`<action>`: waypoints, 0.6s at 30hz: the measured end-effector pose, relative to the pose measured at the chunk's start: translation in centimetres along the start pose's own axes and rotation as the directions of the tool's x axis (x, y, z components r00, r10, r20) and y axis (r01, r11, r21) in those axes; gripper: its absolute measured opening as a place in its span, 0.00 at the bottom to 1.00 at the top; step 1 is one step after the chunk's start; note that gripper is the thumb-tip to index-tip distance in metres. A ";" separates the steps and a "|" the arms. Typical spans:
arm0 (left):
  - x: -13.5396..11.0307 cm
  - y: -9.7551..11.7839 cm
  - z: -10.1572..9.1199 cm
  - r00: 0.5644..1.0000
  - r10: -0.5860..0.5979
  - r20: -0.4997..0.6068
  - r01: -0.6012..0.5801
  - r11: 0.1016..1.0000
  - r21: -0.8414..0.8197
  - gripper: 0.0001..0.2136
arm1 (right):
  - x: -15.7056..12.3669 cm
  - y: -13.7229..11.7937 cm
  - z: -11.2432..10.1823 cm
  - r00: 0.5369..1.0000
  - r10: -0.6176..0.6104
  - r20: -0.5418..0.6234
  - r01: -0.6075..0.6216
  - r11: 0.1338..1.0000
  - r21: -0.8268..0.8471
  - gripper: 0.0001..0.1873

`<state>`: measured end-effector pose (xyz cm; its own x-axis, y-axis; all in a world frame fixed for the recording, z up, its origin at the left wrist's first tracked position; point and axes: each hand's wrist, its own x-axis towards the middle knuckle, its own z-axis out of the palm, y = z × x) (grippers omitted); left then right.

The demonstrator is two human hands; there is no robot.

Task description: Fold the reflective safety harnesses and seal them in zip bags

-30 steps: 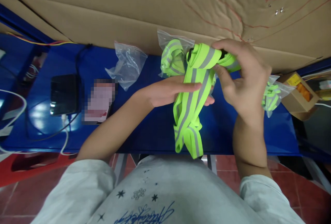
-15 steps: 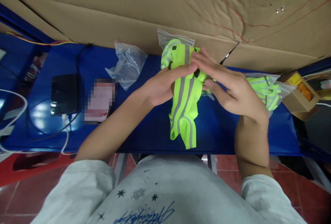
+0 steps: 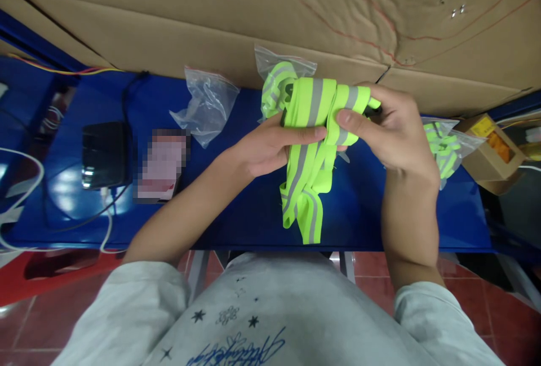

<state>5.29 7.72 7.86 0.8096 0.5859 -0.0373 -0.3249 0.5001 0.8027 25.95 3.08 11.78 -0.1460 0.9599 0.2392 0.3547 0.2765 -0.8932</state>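
Note:
A neon-yellow reflective strap (image 3: 313, 104) with grey stripes is folded in layers between both hands, over the table's middle. My left hand (image 3: 270, 143) grips its left part, thumb across the front and the other fingers mostly behind. My right hand (image 3: 384, 120) pinches the right-hand folds, its thumb pressed on the front layer. Loose strap ends hang down toward the table's front edge. A dark buckle piece shows at the upper left of the bundle, and another dark bit peeks out by my right fingers. Behind it lies a clear bag (image 3: 274, 87) with more yellow strap inside.
An empty clear zip bag (image 3: 209, 101) lies left of the hands. Farther left are a phone (image 3: 163, 166) and a black box (image 3: 105, 154) with cables. At right, another bagged strap (image 3: 443, 143) lies beside a cardboard box (image 3: 488, 151). Cardboard (image 3: 190, 27) stands along the back.
My right hand has turned and moved slightly right, from covering the bundle to pinching its right folds. A wide folded section of strap now faces me between the thumbs.

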 end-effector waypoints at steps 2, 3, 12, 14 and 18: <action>0.1 0.0 0.1 1.000 -0.020 0.019 0.021 0.999 -0.034 0.20 | -0.3 -0.7 -0.1 0.998 -0.052 -0.024 0.051 0.997 -0.057 0.15; 0.1 0.1 0.1 0.999 -0.027 0.036 0.029 0.998 -0.050 0.20 | -0.4 -1.0 -0.2 0.997 -0.071 -0.030 0.069 0.994 -0.085 0.15; 0.1 -0.7 -0.2 0.966 -0.131 0.224 0.133 0.991 0.006 0.20 | -1.5 -2.7 0.0 0.950 -0.286 -0.121 0.239 0.922 -0.305 0.13; 0.0 -0.5 -0.4 0.972 -0.101 0.211 0.099 0.995 0.018 0.20 | -1.9 -2.9 0.1 0.947 -0.312 -0.073 0.265 0.891 -0.369 0.16; -0.7 0.9 -0.1 0.992 0.002 0.126 -0.004 1.000 0.022 0.25 | -2.4 -2.6 0.6 0.923 -0.381 0.047 0.363 0.826 -0.432 0.25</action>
<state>4.39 7.79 8.58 0.8641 0.5017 0.0391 -0.3174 0.4830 0.8161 24.78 0.06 13.33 -0.3136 0.7786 0.5436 0.6386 0.5966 -0.4861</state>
